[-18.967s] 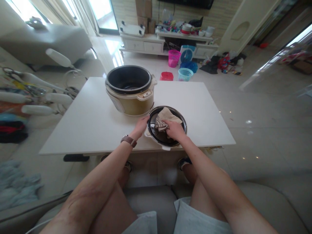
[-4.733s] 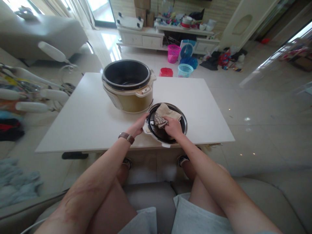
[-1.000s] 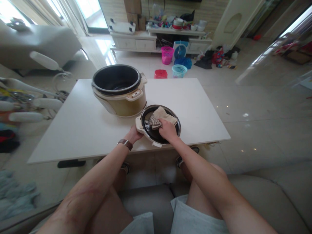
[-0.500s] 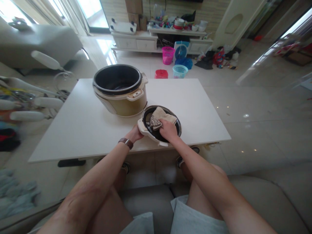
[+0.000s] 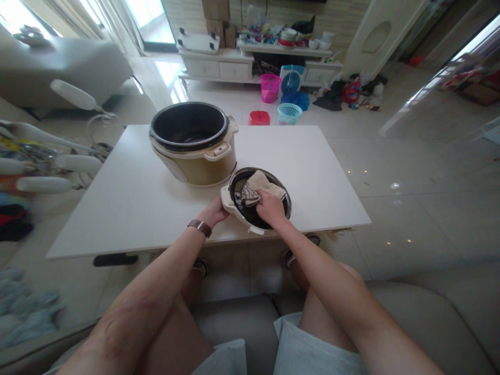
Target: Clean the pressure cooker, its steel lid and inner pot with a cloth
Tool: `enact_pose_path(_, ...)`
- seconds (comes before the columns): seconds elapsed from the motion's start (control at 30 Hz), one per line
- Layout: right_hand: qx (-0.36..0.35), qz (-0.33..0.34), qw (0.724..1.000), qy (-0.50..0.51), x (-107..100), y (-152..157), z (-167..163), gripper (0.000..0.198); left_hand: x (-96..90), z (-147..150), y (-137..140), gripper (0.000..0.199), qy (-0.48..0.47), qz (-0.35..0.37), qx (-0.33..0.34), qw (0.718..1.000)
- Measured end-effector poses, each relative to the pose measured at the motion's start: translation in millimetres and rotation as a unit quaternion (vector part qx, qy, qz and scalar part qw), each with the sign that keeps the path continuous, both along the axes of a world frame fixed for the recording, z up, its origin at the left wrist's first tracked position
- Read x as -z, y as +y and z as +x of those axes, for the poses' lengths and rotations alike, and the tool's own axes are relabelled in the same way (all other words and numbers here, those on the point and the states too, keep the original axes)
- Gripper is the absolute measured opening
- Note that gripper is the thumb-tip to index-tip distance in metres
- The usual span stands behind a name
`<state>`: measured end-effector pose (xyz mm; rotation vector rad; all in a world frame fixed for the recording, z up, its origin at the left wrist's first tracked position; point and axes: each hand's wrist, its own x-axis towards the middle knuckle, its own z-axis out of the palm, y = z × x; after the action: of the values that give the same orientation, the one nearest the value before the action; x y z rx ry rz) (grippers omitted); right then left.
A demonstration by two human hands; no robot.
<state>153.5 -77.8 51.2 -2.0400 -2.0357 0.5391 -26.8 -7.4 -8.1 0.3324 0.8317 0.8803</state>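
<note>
— Where is the cooker lid [image 5: 250,215], in relation to the pressure cooker [image 5: 195,169]?

— It is just beside the cooker, to its right and nearer to the person, above the white tabletop [image 5: 113,219]. Its inner side faces up; whether the rim touches the tabletop, I cannot tell.

— And the left hand [image 5: 214,210]?

— It is in front of the cooker and it grips the lid by the pale handle [image 5: 227,199]. The fingers are curled under, so their tips are hidden.

— How is the right hand [image 5: 271,208]?

— It is farther to the right of the cooker, half closed, and has hold of a beige cloth [image 5: 262,182] with a brown pattern, which lies against the inside of the lid.

— And how does the cooker itself stand?

— Upright on the tabletop, with the dark inner pot [image 5: 189,127] visible in it. Behind it, toward the right, a pink basket [image 5: 270,88] is on the floor [image 5: 410,172].
</note>
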Motion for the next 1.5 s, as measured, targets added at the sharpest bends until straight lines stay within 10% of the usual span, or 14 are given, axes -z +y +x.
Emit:
enact_pose_path(0.27, -0.018, 0.008, 1.0, 0.001, 0.3, -1.2, -2.6, 0.054, -23.4, -31.5, 3.1, 0.015, 0.108, 0.037, 0.065, 0.991)
enact_pose_path(0.5, -0.043, 0.01, 0.999, -0.014, 1.1, -4.5, -10.7, 0.055, -17.4, -45.8, 3.6, 0.019, 0.363, 0.055, 0.103, 0.924)
enact_pose_path(0.7, -0.059, 0.0, 0.998, -0.036, -0.8, -7.6, -15.5, 0.057, -8.9, -46.4, 4.1, 0.045, 0.35, 0.055, 0.097, 0.93)
enact_pose_path(1.5, -0.064, 0.008, 0.996, -0.054, 0.6, -7.8, -16.1, 0.055, -8.6, -38.1, -1.1, 0.032, 0.415, 0.11, 0.093, 0.898)
